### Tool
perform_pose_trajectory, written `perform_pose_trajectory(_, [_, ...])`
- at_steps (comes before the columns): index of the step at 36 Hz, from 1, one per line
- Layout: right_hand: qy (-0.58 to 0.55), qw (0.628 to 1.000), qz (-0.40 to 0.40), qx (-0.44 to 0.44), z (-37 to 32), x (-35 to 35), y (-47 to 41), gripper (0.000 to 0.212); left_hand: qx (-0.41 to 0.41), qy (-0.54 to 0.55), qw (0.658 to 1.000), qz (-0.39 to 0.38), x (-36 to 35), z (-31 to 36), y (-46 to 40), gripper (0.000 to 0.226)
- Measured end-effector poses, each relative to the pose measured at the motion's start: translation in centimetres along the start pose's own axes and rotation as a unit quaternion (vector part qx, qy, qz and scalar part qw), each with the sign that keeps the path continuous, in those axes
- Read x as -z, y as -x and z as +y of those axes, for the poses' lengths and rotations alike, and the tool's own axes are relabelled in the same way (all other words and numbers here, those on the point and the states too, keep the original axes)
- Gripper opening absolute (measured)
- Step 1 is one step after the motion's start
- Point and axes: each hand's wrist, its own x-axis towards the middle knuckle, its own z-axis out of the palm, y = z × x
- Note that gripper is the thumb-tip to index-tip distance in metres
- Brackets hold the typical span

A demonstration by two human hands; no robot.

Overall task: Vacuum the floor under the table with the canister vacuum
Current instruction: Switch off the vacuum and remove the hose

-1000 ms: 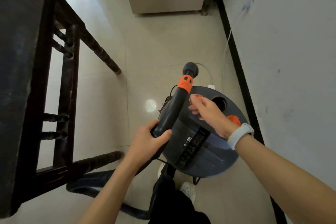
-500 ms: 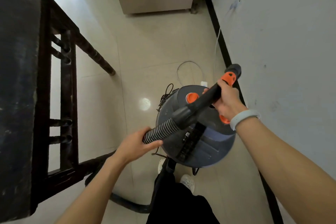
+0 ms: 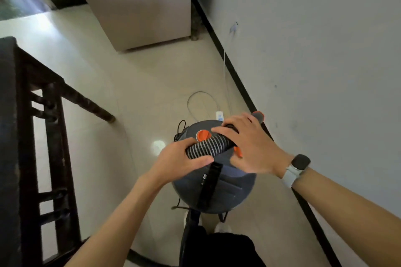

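Pale glossy floor tiles (image 3: pixel 121 84) fill most of the view, with the round grey vacuum (image 3: pixel 225 188) parked on them close to the person's feet, so I'll use that as the anchor.

Right above the vacuum's lid, both hands are on the hose (image 3: pixel 208 147). The left hand (image 3: pixel 180 162) is wrapped around the ribbed stretch of it, thumb over the top. The right hand (image 3: pixel 249 147), smartwatch (image 3: pixel 298 166) on the wrist, lies over the stiff black end, fingers spread and partly curled across it, with the orange-banded tip (image 3: pixel 258 116) poking out past the knuckles toward the wall. It looks like a loose hold more than a tight clench, but I can't see under the palm.

Just behind the vacuum sit a white power strip (image 3: pixel 219 116) and a loop of cord (image 3: pixel 200 102) on the floor. Off to the vacuum's left is the dark wooden surface (image 3: pixel 8 136), its legs and rungs showing. Farther back stands a beige cabinet (image 3: pixel 138 6), and the wall (image 3: pixel 314 50) runs along the vacuum's right.

My read: still the setup stage, getting the hose sorted, no cleaning yet. Next the nozzle end has to swing left and go down low under the surface without snagging the rungs or the cord.
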Motion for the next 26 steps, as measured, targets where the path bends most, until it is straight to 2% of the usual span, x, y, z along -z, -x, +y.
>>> perform_pose_trajectory(4, [0.111,0.993,-0.044,0.0,2.0,0.7,-0.8,0.058,-0.011,-0.017,0.999,-0.046,-0.5,1.8,-1.7,0.038])
perform_pose_trajectory(6, [0.124,0.991,-0.05,-0.013,3.3,1.5,-1.0,0.055,-0.01,0.004,0.999,-0.053,-0.7,2.3,-2.6,0.043])
perform_pose_trajectory(10, [0.145,0.987,-0.004,-0.071,6.3,2.4,-0.1,0.048,0.02,0.039,0.996,-0.079,-0.7,0.8,-3.8,0.051])
perform_pose_trajectory(14, [0.163,0.972,-0.034,-0.163,11.0,2.7,1.8,0.044,0.088,-0.007,0.994,-0.072,-1.9,-2.9,-4.3,0.08])
perform_pose_trajectory(16, [0.162,0.966,-0.062,-0.193,13.2,2.6,2.8,0.043,0.126,-0.026,0.989,-0.074,-3.2,-3.8,-4.8,0.062])
perform_pose_trajectory(18, [0.141,0.965,-0.076,-0.207,14.9,2.1,3.7,0.041,0.126,-0.032,0.991,-0.034,-4.8,-3.7,-5.8,0.044])
perform_pose_trajectory(21, [0.053,0.961,-0.105,-0.251,17.0,1.4,5.1,0.036,0.104,0.005,0.991,0.085,-5.6,-1.5,-8.3,0.032])
perform_pose_trajectory(23, [-0.06,0.951,-0.124,-0.275,18.2,0.9,6.1,0.036,0.072,-0.03,0.989,0.129,-4.9,0.2,-10.3,0.043])
perform_pose_trajectory(26, [-0.214,0.929,-0.134,-0.27,19.2,0.6,6.7,0.044,0.015,-0.115,0.984,0.137,-3.5,3.0,-13.5,0.065])
